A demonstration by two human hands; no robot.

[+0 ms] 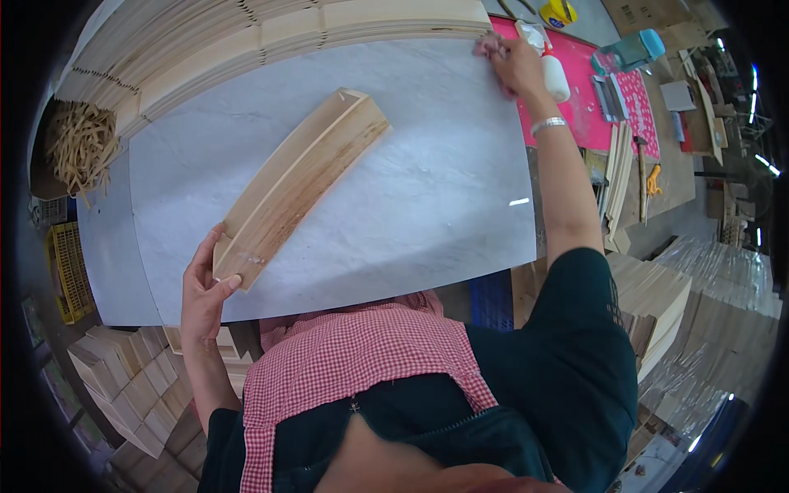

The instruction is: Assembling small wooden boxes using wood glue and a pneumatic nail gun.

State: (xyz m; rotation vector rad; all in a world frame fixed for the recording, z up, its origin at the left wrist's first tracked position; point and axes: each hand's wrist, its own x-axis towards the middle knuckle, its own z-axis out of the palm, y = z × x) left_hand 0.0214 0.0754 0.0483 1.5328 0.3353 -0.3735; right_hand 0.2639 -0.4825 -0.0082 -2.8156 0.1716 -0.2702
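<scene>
A long, narrow wooden box (pixel 316 177) lies slantwise on the pale marbled tabletop (pixel 444 197), its far end toward the back. My left hand (pixel 201 283) grips the near end, thumb on one side and fingers on the other. Whitish smears show on the wood close to that thumb. Out at the far right, my right hand (pixel 523 70) is closed on a crumpled pinkish rag (pixel 491 49) at the table's edge. A white squeeze bottle with a red tip (pixel 555 80) stands just beside this hand.
Stacked thin wooden boards (pixel 288 29) line the table's far edge. Wood strips fill a bin (pixel 82 148) at left. Right of the table, a pink sheet (pixel 579 62) carries a teal-lidded clear container (pixel 633 51); a hammer (pixel 641 177) lies nearer. Wooden pieces (pixel 127 378) are stacked at lower left.
</scene>
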